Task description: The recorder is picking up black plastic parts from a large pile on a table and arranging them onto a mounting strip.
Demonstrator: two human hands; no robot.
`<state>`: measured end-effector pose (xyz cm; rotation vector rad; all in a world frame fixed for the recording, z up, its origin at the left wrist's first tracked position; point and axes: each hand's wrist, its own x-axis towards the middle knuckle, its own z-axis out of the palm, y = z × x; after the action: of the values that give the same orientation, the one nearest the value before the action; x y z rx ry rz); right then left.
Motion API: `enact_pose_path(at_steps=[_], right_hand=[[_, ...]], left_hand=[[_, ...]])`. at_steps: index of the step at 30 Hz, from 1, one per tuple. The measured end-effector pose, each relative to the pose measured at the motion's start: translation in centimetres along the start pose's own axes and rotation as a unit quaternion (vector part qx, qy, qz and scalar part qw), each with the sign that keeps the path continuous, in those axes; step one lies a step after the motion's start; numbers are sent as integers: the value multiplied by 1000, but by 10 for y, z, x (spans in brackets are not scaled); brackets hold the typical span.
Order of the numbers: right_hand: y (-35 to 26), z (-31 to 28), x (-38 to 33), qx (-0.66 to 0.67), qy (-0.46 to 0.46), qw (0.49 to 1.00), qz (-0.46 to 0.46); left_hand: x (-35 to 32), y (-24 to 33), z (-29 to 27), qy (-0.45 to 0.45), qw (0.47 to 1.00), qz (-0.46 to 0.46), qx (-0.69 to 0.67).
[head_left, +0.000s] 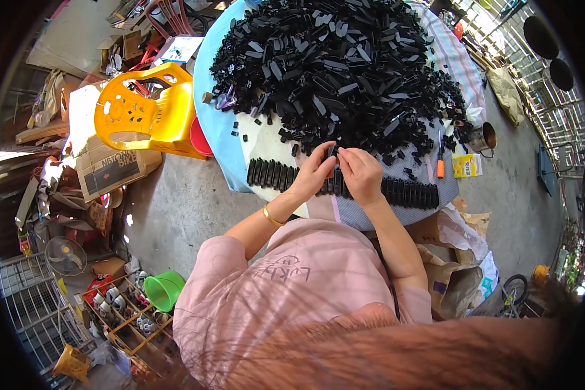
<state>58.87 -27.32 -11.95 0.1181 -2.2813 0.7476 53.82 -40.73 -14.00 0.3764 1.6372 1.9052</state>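
Observation:
Close together over the near part of the round table, my left hand (315, 170) and my right hand (361, 172) pinch at a small black plastic piece (333, 152) between their fingertips. Its exact kind is too small to make out. Below the hands runs a row of black plastic pieces (409, 194) standing side by side along the table's near edge. A large heap of loose black plastic pieces (344, 71), some long and flat, rises just beyond my fingers. My left wrist wears a gold bangle.
An orange-handled screwdriver (441, 166), a yellow packet (467, 166) and a metal mug (483, 138) sit at the table's right side. Left of the table stand a yellow plastic chair (156, 114) and a cardboard box (114, 170). Torn paper sacks (458, 260) lie at lower right.

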Motion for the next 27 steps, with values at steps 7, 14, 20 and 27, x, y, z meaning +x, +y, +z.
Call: enact_pose_path(at_steps=[7, 14, 20, 27], right_hand=[[-7, -1, -6, -48, -29, 998, -1], [-10, -2, -23, 8, -116, 992, 37], [-6, -7, -37, 85, -155, 982, 63], [84, -5, -63, -26, -155, 960, 233]], left_hand=[[-4, 1, 8, 6, 994, -48, -97], [-7, -13, -1, -6, 988, -92, -128], [-21, -5, -34, -61, 990, -127, -33], [-22, -57, -204, 258, 869, 48, 420]])
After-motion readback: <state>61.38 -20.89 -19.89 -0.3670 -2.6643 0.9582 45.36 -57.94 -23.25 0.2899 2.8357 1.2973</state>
